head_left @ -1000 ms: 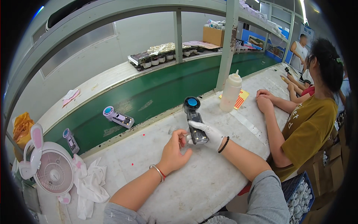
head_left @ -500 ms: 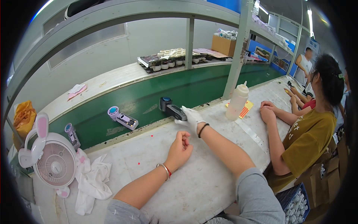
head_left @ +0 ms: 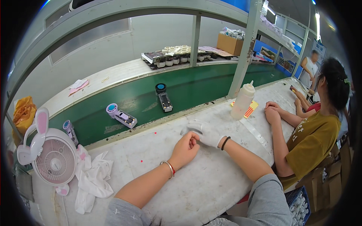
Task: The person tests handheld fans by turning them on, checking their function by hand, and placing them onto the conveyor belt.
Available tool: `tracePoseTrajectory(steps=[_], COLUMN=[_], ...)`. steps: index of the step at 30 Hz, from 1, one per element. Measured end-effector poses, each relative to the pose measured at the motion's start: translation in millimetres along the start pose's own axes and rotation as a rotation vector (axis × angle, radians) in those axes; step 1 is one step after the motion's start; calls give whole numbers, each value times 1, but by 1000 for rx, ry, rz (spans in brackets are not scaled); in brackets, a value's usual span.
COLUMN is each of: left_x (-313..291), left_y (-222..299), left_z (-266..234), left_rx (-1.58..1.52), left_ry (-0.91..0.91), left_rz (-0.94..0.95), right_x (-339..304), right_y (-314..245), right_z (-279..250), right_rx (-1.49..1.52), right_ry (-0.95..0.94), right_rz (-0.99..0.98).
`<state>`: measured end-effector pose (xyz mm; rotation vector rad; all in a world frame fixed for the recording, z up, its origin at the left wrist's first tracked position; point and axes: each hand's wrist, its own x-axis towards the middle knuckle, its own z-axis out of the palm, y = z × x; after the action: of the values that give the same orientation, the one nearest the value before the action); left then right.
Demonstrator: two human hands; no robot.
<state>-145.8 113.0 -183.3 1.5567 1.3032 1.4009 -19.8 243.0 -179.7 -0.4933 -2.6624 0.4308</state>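
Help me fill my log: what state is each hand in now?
Left hand: fingers curled; whether it holds anything cannot be told.
Right hand: gloved, blurred; open or closed cannot be told.

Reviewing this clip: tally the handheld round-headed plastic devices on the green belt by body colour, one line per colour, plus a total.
Pale purple round-headed plastic devices: 2
Black round-headed plastic device: 1
Total: 3
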Motion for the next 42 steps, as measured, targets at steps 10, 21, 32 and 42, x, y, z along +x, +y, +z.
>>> tracePoseTrajectory(steps=[10,21,32,42], left_x=[-2,-2,-3,0], left_y=[1,5,7,5], left_z=[3,3,3,5], left_rx=[166,164,212,175], left_ry=[-80,-128,-158,-127], left_rz=[99,76,70,99], right_x=[-18,-18,-19,-16], right_y=[-1,-6,-6,-4], right_z=[5,0,1,4], right_rx=[-181,-152,-149,-144], right_ry=[80,46,63,138], right_rz=[-58,-12,-24,-67])
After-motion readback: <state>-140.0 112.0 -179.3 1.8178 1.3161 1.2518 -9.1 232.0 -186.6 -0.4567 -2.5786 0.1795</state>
